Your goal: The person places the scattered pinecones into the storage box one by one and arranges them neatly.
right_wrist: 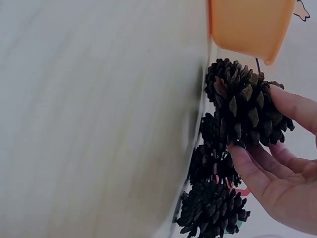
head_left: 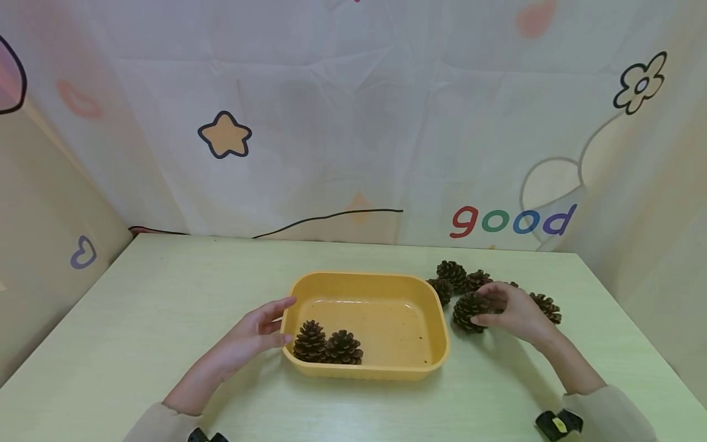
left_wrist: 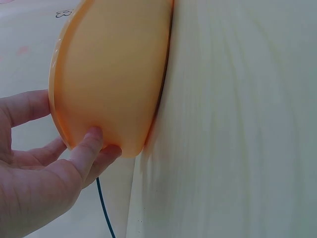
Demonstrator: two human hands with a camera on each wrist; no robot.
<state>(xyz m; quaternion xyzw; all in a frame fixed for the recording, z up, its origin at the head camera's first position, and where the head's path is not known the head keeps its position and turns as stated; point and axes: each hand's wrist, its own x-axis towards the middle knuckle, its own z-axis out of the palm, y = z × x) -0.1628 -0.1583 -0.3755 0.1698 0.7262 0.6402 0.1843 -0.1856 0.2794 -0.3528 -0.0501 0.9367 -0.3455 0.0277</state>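
Observation:
A yellow plastic tub (head_left: 386,371) stands on the table with two pine cones in its near left corner, a left one (head_left: 310,341) and a right one (head_left: 343,348). My left hand (head_left: 259,328) touches the tub's left end; in the left wrist view its fingertips (left_wrist: 93,133) press the outer wall, with fingers fairly straight. To the right of the tub, my right hand (head_left: 513,312) grips a brown pine cone (head_left: 469,312) between thumb and fingers. The right wrist view shows this gripped pine cone (right_wrist: 252,106) close up, its scales spread.
Several more pine cones (head_left: 452,275) lie behind and around my right hand, one (head_left: 545,307) on its far right side. Dark crumbs dot the tub's floor. A printed cloth (head_left: 331,153) hangs behind the pale green table (head_left: 210,276).

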